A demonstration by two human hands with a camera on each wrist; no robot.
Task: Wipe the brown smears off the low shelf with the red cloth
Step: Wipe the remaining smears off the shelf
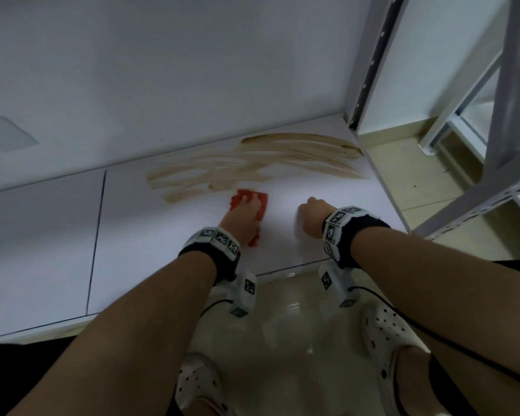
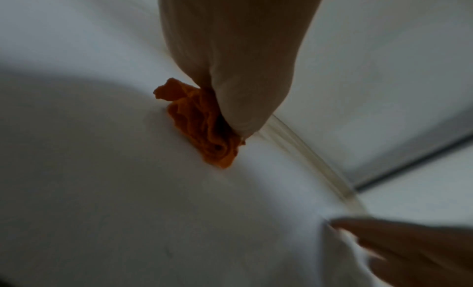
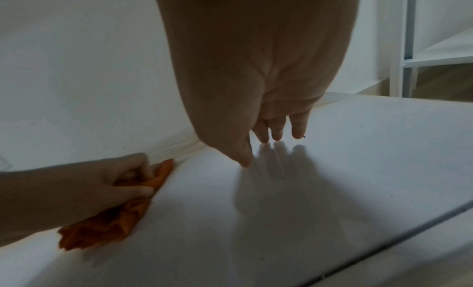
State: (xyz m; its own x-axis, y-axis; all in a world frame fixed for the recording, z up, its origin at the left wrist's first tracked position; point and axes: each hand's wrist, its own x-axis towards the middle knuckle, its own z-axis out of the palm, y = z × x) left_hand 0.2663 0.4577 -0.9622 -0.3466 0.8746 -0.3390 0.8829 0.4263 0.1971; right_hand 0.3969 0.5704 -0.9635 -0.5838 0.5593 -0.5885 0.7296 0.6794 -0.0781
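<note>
The left hand [image 1: 243, 216] lay on the red cloth [image 1: 254, 199], thumb and fingers curled round its bunched folds and pressing it onto the low shelf [image 1: 312, 247], at the near edge of the brown smears [image 1: 252, 163] that streaked toward the far right corner beside the grey upright post [image 1: 370, 64]. The right hand [image 1: 311, 216] rested to the cloth's right, fingers straight and slightly spread, their tips touching the bare shelf and holding nothing. The wristbands [image 1: 339, 223] carried black-and-white square markers, with no readable writing.
</note>
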